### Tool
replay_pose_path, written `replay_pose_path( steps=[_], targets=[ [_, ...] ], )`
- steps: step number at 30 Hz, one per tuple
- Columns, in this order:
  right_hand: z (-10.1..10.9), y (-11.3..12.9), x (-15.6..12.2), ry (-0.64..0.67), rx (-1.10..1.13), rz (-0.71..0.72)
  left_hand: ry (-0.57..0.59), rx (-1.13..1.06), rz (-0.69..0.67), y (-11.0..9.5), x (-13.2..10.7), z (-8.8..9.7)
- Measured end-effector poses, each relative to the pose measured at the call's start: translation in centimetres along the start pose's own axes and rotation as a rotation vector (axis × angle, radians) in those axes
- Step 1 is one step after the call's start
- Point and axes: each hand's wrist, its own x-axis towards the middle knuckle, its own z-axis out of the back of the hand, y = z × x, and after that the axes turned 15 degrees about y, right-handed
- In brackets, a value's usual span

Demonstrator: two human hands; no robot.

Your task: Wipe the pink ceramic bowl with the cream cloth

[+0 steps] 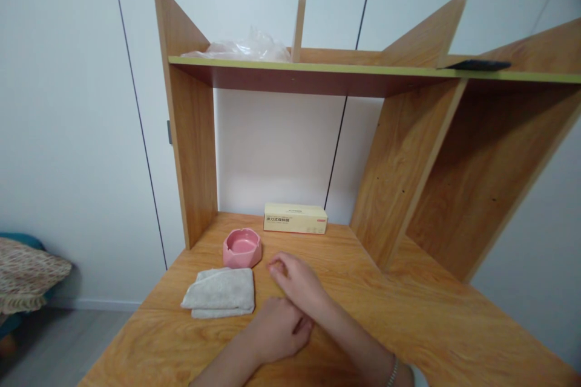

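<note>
My left hand (284, 326) rests low over the desk with its fingers curled in. My right hand (297, 279) crosses above it, its wrist against the left hand. The right fingers are bent and drawn together, and nothing shows in them. A folded grey cloth (221, 292) lies flat to the left of both hands. Just behind the cloth sits a pink faceted ashtray (242, 248), to the left of my right fingertips and apart from them. Farther back stands a pale yellow cling film box (295, 219) with printed lettering.
A wooden shelf unit (195, 151) with upright panels rises from the back of the desk (408, 326). Clear plastic bags (247, 47) and a flat black object (479, 65) lie on its upper board. At far left is a patterned fringed cloth (29, 272).
</note>
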Motion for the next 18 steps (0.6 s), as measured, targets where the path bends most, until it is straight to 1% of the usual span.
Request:
replay_pose_path(
  steps=[2, 4, 5, 7, 9, 11, 12, 13, 15, 18],
  targets=[
    [0.6, -3.7, -1.1, 0.019, 0.137, -0.073, -0.056, 0.073, 0.058, -0.4, -0.1, 0.7],
    [0.8, -6.7, -2.3, 0.028, 0.290, -0.116, -0.139, 0.133, 0.125, -0.7, -0.2, 1.4],
    [0.8, -7.9, -2.8, 0.025, 0.361, -0.139, -0.186, 0.155, 0.167, -0.7, -0.2, 1.8],
    [0.9, -9.5, -3.5, 0.010, 0.475, -0.180, -0.268, 0.200, 0.297, -0.4, -0.4, 2.4],
    [1.0, -10.4, -3.9, -0.025, 0.565, -0.221, -0.307, 0.239, 0.466, 0.3, -0.5, 2.7],
    [1.2, -10.8, -4.0, -0.064, 0.630, -0.251, -0.305, 0.276, 0.614, 1.1, -0.6, 2.7],
    [1.3, -10.9, -4.0, -0.079, 0.649, -0.259, -0.299, 0.296, 0.664, 1.6, -0.5, 2.7],
    [1.5, -11.0, -4.0, -0.094, 0.672, -0.264, -0.294, 0.313, 0.696, 2.0, -0.5, 2.6],
    [1.6, -11.0, -4.1, -0.115, 0.736, -0.267, -0.285, 0.335, 0.716, 2.5, -0.4, 2.4],
    [1.7, -11.1, -4.3, -0.146, 0.832, -0.272, -0.258, 0.334, 0.683, 2.7, -0.3, 2.2]
  ],
)
